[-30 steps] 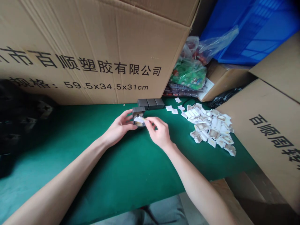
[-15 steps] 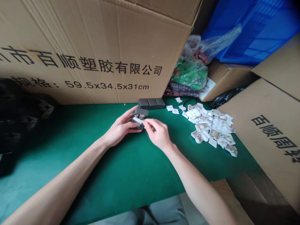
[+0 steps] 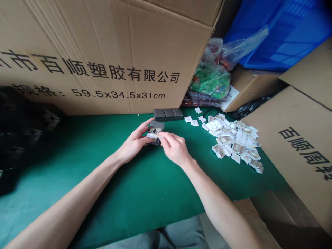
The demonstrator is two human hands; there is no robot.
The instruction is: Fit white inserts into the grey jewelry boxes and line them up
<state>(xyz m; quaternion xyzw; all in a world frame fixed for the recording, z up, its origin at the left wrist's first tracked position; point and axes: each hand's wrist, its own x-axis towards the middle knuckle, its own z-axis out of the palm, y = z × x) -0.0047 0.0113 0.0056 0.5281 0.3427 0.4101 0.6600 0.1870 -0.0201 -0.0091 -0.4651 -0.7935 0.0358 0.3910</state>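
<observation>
A small dark grey hinged box (image 3: 157,125) stands with its lid raised in my left hand (image 3: 132,145), whose fingers wrap its left side and back. My right hand (image 3: 175,147) pinches the right end of a small white insert (image 3: 153,136), which lies across the box's opening, nearly level. My left thumb is by the insert's left end; whether it presses on it I cannot tell. Part of the box's lower half is hidden behind the insert and the fingers. Just behind, closed grey boxes (image 3: 168,114) stand side by side in a row.
White inserts (image 3: 236,138) lie heaped on the green table (image 3: 124,197) to the right, with several loose ones nearer the boxes. A large carton (image 3: 103,41) walls off the back; another carton (image 3: 293,145) borders the right. Dark objects (image 3: 23,138) are stacked at the left.
The white insert has turned from slanting down to the right to lying almost level across the box. The hands have shifted only slightly and keep their holds.
</observation>
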